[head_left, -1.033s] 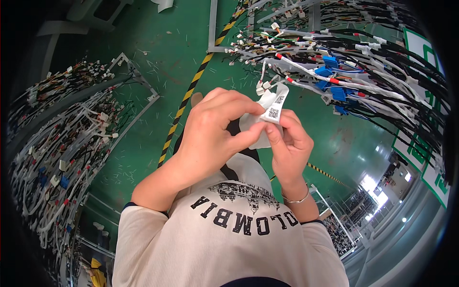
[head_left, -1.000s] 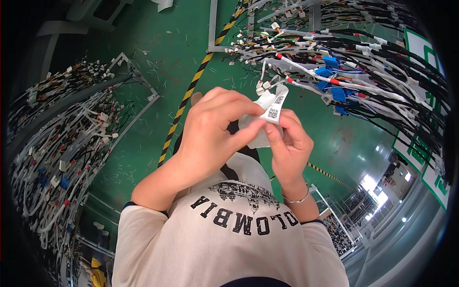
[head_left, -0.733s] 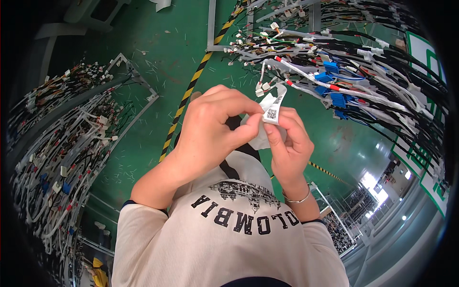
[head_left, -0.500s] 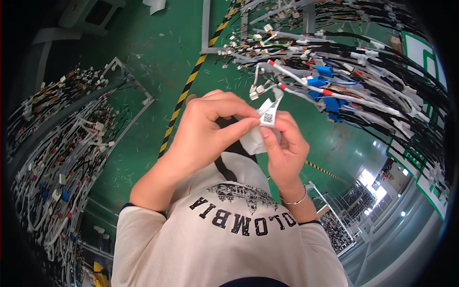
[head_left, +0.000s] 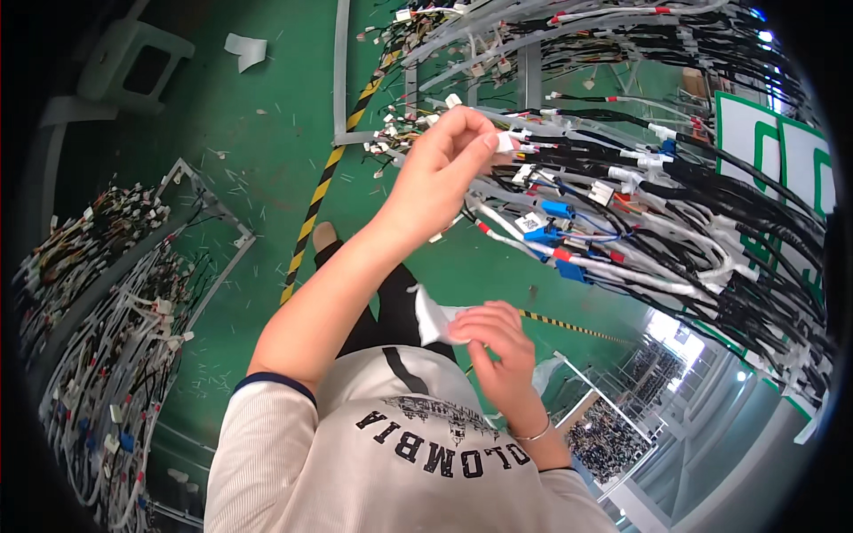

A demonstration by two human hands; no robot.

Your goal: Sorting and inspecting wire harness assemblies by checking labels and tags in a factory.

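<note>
My left hand (head_left: pixel 442 164) reaches out over the wire harnesses (head_left: pixel 613 169) hanging at the right. Between its thumb and index finger it pinches a small white label (head_left: pixel 506 142), close to the cable ends. Whether the label touches a cable cannot be made out. Nearer my body, my right hand (head_left: pixel 499 348) is closed on a crumpled white strip of paper (head_left: pixel 431 315) that sticks out to its left. Blue connectors (head_left: pixel 558 210) and red-taped white cables lie just beyond that hand. One connector there carries a white tag (head_left: pixel 530 222) with a printed code.
More harnesses (head_left: pixel 115 338) hang on a grey metal frame (head_left: pixel 213 209) at the left. Black-and-yellow tape (head_left: pixel 311 213) crosses the green floor (head_left: pixel 267 142), where scraps lie. A white paper piece (head_left: pixel 246 51) is farther off. Green-and-white signs (head_left: pixel 751 147) stand at the right.
My left hand has parted from the right and gone forward to the harnesses with a label. My right hand has dropped back toward my body with the paper strip. The view has shifted too.
</note>
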